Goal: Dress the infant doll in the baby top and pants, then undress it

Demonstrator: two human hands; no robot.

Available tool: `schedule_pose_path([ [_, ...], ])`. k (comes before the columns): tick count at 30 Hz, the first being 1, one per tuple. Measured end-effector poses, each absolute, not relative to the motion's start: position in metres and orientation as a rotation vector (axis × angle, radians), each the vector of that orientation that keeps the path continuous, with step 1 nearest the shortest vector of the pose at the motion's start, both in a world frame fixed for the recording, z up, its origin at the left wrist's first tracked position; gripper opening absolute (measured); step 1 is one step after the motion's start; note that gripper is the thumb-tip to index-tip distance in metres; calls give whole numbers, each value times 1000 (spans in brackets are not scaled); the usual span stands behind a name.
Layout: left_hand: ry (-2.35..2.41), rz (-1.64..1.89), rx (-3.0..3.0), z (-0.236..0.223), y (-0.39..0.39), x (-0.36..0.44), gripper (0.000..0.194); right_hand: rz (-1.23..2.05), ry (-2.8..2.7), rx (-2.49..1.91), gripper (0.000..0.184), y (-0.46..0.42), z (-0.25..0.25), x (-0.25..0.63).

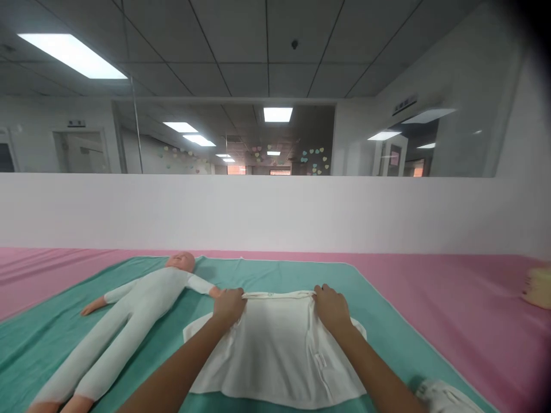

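Note:
A small white baby shirt [275, 344] lies spread on the green cloth, its top edge drawn straight between my hands. My left hand [229, 307] is closed on the upper left corner of the shirt. On the other side, my right hand [332, 307] grips the upper right corner. The sleeves poke out beyond my wrists on both sides. A baby doll [148, 298] in a white suit lies on its back to the left, arms spread. One of its hands is right beside my left hand; whether they touch I cannot tell.
Under everything is a green cloth [258, 272] over a pink sheet [465, 321]. A crumpled white cloth item [450, 397] rests at the lower right. A yellowish object [537, 287] sits at the right edge, blurred. A white low wall [275, 212] with glass above runs behind.

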State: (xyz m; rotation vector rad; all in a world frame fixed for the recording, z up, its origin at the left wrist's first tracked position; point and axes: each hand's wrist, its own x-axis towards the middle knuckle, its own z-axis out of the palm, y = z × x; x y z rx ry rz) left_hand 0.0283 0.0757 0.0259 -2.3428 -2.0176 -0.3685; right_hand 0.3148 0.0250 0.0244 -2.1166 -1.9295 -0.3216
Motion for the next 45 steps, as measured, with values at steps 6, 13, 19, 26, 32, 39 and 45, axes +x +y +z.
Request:
schedule_pose_path([
  [6, -1956, -403, -2268, 7, 92, 39, 28, -636, -1842, -1989, 28, 44, -5, 325],
  [13, -1460, -665, -2562, -14, 40, 78, 36, -384, -2017, -1601, 38, 15, -9, 270],
  [19, -1616, -497, -2650, -35, 27, 70, 47, -3, -2230, -1678, 51, -9, -35, 226],
  [26, -1822, -495, -2366, -36, 29, 58, 58, -21, -2013, -2099, 64, -10, -33, 259],
  [32, -1929, -561, -2246, -32, 32, 40, 51, -182, -1845, -2050, 46, -8, -31, 277],
  [39, -1695, -694, -2065, -19, 23, 36, 54, -501, -1768, -1945, 63, -6, -27, 263],
  [45, -1808, -595, -2056, -26, 27, 31, 59, -458, -1788, -2018, 49, -6, -35, 256],
])
